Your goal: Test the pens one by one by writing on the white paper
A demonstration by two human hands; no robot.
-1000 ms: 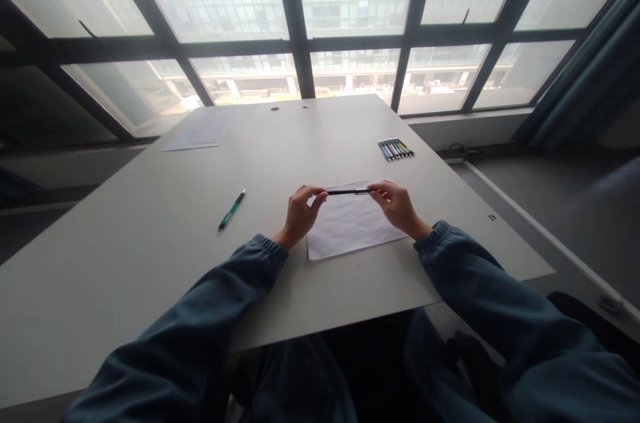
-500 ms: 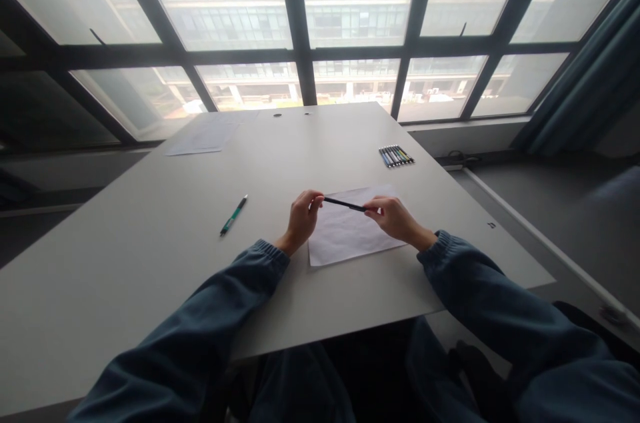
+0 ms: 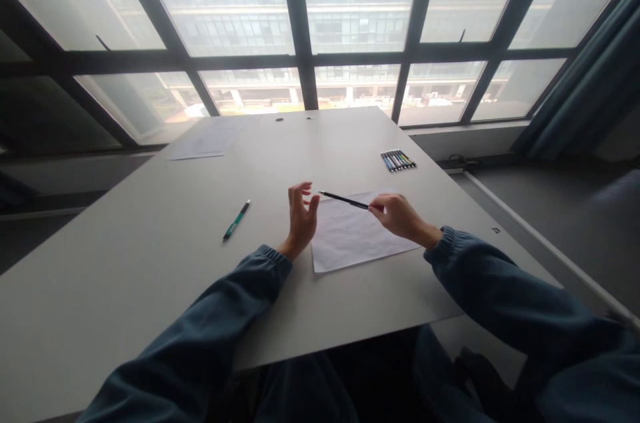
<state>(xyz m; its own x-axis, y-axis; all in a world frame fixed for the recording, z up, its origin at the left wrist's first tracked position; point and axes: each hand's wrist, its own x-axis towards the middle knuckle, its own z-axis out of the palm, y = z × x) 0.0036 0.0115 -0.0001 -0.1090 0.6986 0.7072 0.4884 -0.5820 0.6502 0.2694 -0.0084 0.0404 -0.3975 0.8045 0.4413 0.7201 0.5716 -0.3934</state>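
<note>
Pen point(image 3: 345, 199) is pinched at its right end by the fingertips of the right hand point(image 3: 400, 215), over the paper point(image 3: 357, 236). Nothing is gripped by the parted fingers of the left hand point(image 3: 301, 218), just beside the pen's left tip. Handling is judged light, stiff, slightly slippery; mid-length hold is advised.

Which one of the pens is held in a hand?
The black pen, pinched near one end by the right hand. The green pen lies on the table to the left, and the other pens lie side by side farther back.
</note>
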